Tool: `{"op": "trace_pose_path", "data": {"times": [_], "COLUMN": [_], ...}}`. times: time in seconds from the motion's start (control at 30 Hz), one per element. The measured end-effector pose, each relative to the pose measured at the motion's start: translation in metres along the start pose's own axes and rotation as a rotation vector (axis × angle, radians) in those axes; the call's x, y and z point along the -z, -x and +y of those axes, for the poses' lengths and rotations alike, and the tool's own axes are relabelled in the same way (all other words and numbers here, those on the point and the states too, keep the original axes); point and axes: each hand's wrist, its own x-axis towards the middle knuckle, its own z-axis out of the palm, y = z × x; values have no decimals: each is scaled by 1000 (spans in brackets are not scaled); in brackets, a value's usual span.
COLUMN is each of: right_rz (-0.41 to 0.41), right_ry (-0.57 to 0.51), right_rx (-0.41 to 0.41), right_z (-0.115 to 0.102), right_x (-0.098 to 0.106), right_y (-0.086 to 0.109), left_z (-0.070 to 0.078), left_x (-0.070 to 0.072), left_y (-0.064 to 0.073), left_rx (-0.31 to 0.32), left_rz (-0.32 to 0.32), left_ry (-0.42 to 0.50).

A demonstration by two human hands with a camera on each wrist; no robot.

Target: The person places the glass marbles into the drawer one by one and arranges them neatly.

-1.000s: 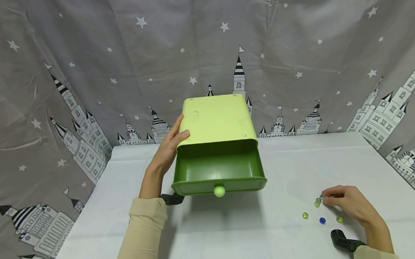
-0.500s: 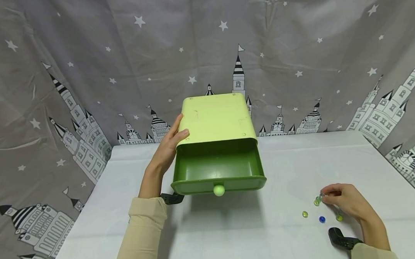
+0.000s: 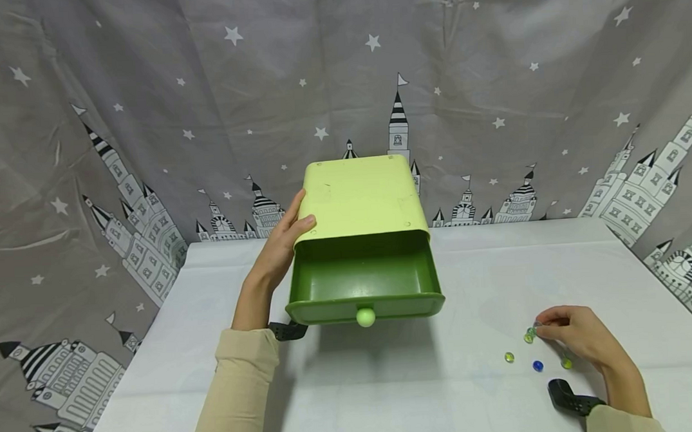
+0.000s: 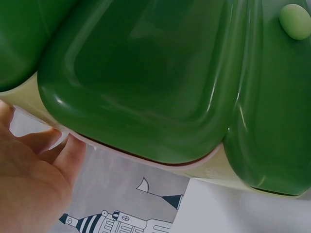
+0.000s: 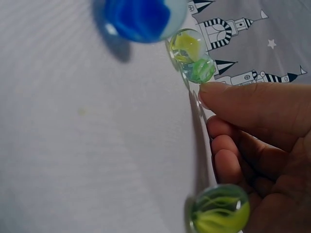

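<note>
A pale yellow-green cabinet stands mid-table, its dark green drawer pulled out towards me by the round light knob. My left hand rests against the cabinet's left side, thumb near the top edge, fingers extended along it. In the left wrist view those fingers touch the pale casing beside glossy green drawer surfaces. On the right, my right hand pinches a clear marble between thumb and fingertips; the right wrist view hides it. Two greenish marbles lie touching just left of those fingertips.
Nearer me lie a blue marble, a yellow-green marble and another yellow-green marble beside the right wrist. A white cloth covers the table. Behind it hangs a grey castle-print curtain.
The right hand has shifted very slightly left and away from me, its fingertips still at the clear marble. The left hand and cabinet have not visibly moved.
</note>
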Motion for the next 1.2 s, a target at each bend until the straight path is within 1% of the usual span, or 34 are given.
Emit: {"op": "trace_pose_path", "data": {"times": [0.33,0.67,0.93,1.07,1.2], "right_rz": [10,-1,-4,8,12], "right_ry": [-4,-24,-33,-35,-34], "right_rx": [7,-16,-38,-19,-4], "right_z": [1,0,3,4,3], "right_x": [1,1,2,3,2], "right_y": [1,0,3,4,3], "left_z": [1,0,2,1,2], "left_x": [-2,0,-3,-3,-1], "left_y": [0,1,-2,-1,2], "left_rx": [-4,1,-18,-18,-1], "left_rz": [3,4,-28,-16,3], "left_ry": [1,-3,8,7,0]}}
